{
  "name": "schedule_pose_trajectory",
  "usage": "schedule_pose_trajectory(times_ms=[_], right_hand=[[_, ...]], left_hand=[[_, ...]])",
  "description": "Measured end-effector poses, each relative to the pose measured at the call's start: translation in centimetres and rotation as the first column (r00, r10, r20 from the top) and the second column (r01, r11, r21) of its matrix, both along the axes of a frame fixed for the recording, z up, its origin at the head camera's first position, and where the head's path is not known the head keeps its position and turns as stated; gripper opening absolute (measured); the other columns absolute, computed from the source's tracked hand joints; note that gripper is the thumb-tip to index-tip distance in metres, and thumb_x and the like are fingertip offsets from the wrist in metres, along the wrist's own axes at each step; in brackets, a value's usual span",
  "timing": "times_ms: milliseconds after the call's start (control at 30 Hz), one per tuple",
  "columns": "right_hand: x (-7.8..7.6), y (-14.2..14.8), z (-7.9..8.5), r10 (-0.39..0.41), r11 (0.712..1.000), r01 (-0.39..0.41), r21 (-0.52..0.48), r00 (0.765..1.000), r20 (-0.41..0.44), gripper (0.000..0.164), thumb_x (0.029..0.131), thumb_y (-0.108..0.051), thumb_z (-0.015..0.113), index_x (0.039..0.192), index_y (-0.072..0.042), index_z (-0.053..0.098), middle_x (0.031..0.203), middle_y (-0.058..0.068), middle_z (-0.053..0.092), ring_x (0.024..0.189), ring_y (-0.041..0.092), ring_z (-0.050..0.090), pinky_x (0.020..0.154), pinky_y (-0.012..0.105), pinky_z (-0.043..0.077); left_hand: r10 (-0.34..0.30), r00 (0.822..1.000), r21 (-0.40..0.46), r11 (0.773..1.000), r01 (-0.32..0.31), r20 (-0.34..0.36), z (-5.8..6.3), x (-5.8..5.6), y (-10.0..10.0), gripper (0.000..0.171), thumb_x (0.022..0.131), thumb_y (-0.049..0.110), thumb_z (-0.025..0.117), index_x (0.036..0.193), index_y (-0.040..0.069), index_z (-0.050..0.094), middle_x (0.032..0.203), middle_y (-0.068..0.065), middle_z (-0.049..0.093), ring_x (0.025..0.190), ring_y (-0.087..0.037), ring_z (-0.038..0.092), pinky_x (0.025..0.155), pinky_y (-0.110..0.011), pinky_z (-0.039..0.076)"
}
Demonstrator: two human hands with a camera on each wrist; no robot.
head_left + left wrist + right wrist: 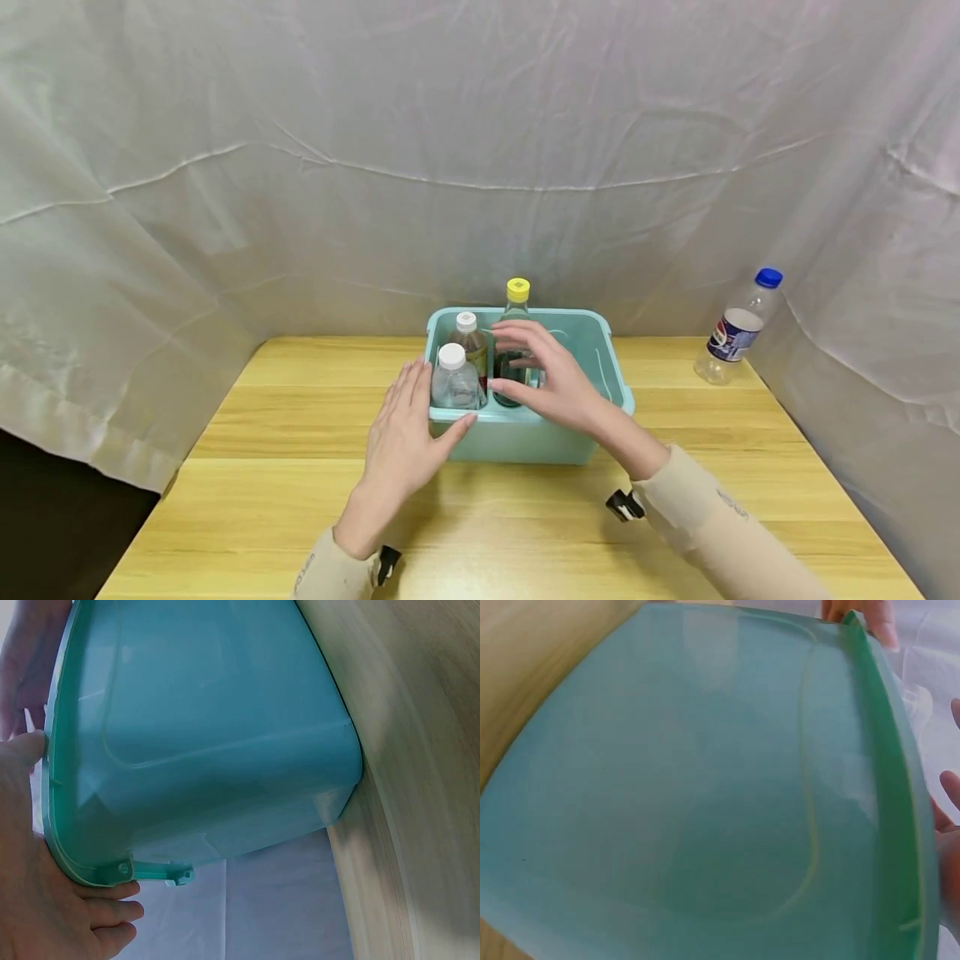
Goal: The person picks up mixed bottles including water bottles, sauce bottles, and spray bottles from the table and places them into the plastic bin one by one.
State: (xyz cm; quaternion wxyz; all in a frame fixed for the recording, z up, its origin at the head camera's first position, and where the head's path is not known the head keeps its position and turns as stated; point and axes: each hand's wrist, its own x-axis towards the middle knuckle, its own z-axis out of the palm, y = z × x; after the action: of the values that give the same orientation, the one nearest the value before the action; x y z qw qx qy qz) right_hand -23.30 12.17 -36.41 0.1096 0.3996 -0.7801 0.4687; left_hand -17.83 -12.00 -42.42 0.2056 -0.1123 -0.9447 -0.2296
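Observation:
A teal plastic bin stands on the table with several bottles upright inside. At its front left corner is a clear bottle with a white cap; behind it stands a white-capped bottle with a coloured label. A bottle with a yellow cap rises near the bin's middle, partly hidden by my right hand. That hand hovers over the bin, its fingers loosely bent and nothing between them. My left hand rests at the bin's left front corner, fingers straight along the side and thumb at the front rim.
At the table's right back edge a clear bottle with a blue cap and blue label stands near the curtain. Grey-white curtain hangs behind and at both sides of the wooden table.

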Motion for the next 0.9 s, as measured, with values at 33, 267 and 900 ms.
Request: schedule_pose_trajectory(times_ms=[33,267,900], right_hand=[[0.2,0.2,0.0,-0.008,1.000,0.007,-0.013,1.000,-0.013,0.061,0.092,-0.008,0.080,0.147,-0.013,0.054,0.151,0.009,0.050,0.128,0.028,0.060,0.100,0.042,0.058],[1.2,1.8,-0.8,-0.050,0.996,0.044,-0.076,0.996,-0.074,0.063,0.089,0.002,0.079,0.146,-0.009,0.054,0.151,0.011,0.050,0.130,0.029,0.058,0.098,0.047,0.059],[3.2,7.0,-2.2,-0.182,0.940,0.155,-0.304,0.981,-0.061,0.064,0.083,0.024,0.069,0.142,0.005,0.054,0.148,0.021,0.049,0.126,0.024,0.062,0.099,0.030,0.058]], left_hand=[[0.000,1.000,0.001,1.000,0.000,0.001,0.0,0.0,0.0,0.101,0.096,0.073,0.054,0.160,-0.002,0.034,0.166,-0.019,0.035,0.154,-0.036,0.031,0.127,-0.048,0.026],[-0.002,1.000,0.007,1.000,0.002,-0.002,0.0,-0.1,0.0,0.101,0.095,0.072,0.056,0.160,-0.003,0.034,0.166,-0.020,0.035,0.154,-0.036,0.031,0.127,-0.048,0.026],[0.006,1.000,0.009,1.000,-0.006,0.011,0.0,0.0,-0.4,0.101,0.095,0.073,0.055,0.160,-0.003,0.034,0.166,-0.019,0.035,0.155,-0.036,0.030,0.127,-0.048,0.026]])
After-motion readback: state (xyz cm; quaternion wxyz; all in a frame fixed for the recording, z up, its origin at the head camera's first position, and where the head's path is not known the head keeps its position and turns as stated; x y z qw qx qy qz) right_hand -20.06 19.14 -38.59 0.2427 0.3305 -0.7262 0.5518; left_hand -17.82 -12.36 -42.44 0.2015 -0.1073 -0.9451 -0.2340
